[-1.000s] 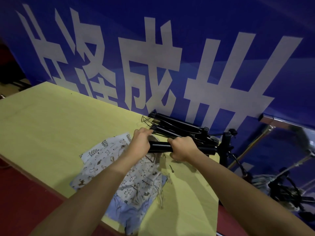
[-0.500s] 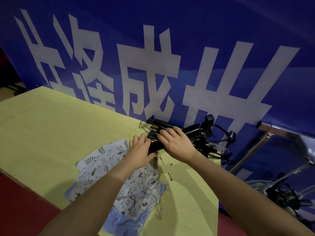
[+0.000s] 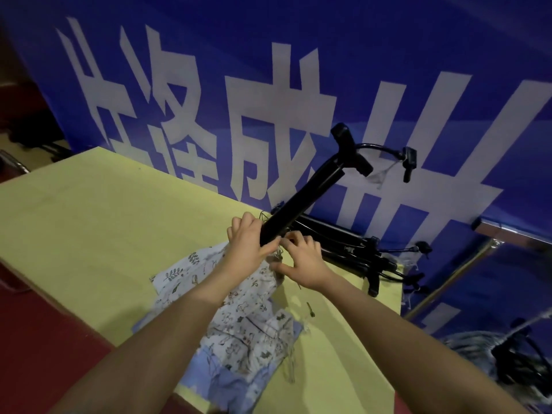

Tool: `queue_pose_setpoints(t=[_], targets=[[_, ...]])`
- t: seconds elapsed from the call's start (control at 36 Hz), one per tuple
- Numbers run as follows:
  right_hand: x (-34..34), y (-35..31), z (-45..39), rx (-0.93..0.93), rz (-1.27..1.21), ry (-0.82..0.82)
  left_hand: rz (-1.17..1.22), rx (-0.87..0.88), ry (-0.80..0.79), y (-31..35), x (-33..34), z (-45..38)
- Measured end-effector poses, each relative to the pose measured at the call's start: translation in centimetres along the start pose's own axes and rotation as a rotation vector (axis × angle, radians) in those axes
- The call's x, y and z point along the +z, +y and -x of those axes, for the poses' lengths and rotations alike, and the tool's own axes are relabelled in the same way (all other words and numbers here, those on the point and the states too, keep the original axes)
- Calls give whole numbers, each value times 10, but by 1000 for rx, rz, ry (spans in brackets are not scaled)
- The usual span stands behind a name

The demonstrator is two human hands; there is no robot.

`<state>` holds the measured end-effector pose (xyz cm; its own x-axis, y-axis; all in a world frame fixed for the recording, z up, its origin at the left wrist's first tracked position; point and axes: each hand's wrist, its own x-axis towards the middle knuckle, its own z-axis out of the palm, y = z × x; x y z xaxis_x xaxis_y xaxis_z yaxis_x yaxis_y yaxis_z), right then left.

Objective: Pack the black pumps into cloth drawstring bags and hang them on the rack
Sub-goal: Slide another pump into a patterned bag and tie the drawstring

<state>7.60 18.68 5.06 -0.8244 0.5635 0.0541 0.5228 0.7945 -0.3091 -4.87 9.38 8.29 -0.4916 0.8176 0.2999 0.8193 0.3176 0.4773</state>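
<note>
A black pump (image 3: 310, 192), a long tube with a T-handle and a hose at its top, stands tilted up to the right over the yellow table (image 3: 89, 222). My left hand (image 3: 251, 246) is shut around its lower end. My right hand (image 3: 301, 262) pinches at the mouth of a white patterned cloth bag (image 3: 239, 300) just under the tube's base. More black pumps (image 3: 358, 252) lie stacked against the wall behind. A blue patterned bag (image 3: 227, 380) lies under the white one near the table's front edge.
A blue banner (image 3: 268, 85) with large white characters backs the table. A small dark pin (image 3: 310, 309) lies on the table by my right wrist. A metal rail (image 3: 448, 282) and more dark gear (image 3: 519, 363) sit lower right. Red floor (image 3: 38, 348) lies left.
The pump that lay flat in both hands has been tipped up on end, handle rising to the upper right. My right hand left the tube and dropped to the bag's mouth.
</note>
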Motion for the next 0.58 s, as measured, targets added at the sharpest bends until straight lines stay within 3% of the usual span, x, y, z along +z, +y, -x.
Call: queue_pose_setpoints(t=[0.17, 0.33, 0.44, 0.58], targets=[[-3, -2, -6, -21, -142, 74, 50, -12, 50, 3, -8, 1], [-23, 12, 7, 179, -516, 195, 121, -64, 128, 4, -8, 5], [-44, 8, 12, 288, -994, 197, 153, -84, 160, 5, -4, 10], [-72, -1, 12, 256, -1239, 252, 161, -123, 140, 9, 2, 11]])
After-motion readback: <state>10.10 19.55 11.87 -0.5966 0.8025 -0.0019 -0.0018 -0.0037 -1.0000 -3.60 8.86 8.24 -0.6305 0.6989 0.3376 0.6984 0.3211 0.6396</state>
